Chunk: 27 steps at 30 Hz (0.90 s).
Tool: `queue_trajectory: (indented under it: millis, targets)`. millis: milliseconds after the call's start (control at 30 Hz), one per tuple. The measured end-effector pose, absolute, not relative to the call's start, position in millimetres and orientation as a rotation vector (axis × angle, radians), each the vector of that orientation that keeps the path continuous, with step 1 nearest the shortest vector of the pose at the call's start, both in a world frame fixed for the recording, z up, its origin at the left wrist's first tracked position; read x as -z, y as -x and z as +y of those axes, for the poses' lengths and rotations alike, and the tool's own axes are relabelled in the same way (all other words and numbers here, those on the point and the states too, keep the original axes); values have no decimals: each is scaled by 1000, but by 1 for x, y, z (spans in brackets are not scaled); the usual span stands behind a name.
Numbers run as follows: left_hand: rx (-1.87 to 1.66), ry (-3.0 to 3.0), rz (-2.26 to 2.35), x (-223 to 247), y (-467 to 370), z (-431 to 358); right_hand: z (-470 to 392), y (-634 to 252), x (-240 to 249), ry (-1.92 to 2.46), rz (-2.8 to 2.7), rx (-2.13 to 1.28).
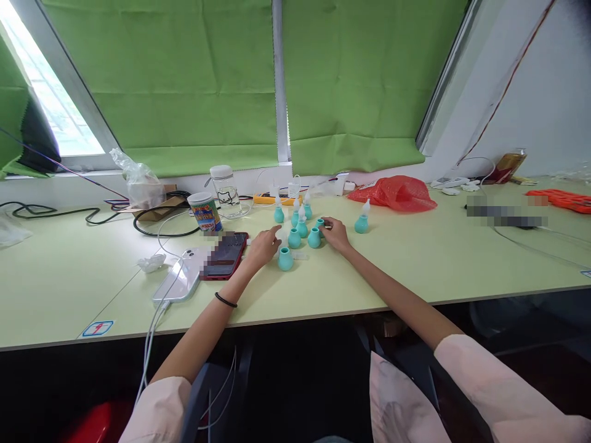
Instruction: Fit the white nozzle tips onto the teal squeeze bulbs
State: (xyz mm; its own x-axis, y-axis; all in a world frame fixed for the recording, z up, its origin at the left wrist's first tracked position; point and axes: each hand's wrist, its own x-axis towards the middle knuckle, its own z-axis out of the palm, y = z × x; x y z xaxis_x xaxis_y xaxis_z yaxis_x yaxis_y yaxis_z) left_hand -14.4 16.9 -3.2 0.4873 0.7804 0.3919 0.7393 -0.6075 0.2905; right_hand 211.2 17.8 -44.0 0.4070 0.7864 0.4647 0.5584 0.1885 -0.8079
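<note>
Several teal squeeze bulbs, pear-shaped with open necks, stand grouped on the table in front of me. My right hand (335, 234) has its fingers closed around one teal squeeze bulb (320, 224) at the group's right side. On the left, my left hand (265, 247) reaches in with its fingers apart, beside small clear plastic pieces (283, 237). Nearest me stands an open-necked bulb (285, 260), with a clear piece (300, 256) lying by it. Some bulbs at the back carry translucent pointed tips, as does a tipped bulb (361, 224) standing apart to the right.
Left of my hands lie a dark phone (226, 255), a pale phone (178, 278) with a white cable, a patterned cup (205, 213) and a clear jar (225, 194). A red plastic bag (394, 194) lies back right. Black cables (159, 232) run along the left.
</note>
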Motion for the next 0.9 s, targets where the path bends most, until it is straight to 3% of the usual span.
queue_trajectory:
  millis: [167, 300, 467, 700, 900]
  targets:
    - [-1124, -2572, 1291, -15, 16, 1, 8, -204, 36, 1491, -1244, -121]
    - [-924, -2594, 1228, -25, 18, -9, -12, -190, 18, 1256, -1264, 223]
    - [-609, -2676, 964, -21, 19, -5, -32, -177, 8, 1006, -1468, 356]
    - [-920, -2295, 753, -19, 15, -4, -44, -165, 11, 780, -1957, 405]
    - [-1013, -2132, 679, -16, 10, -8, -45, -155, 11, 849, -1905, 505]
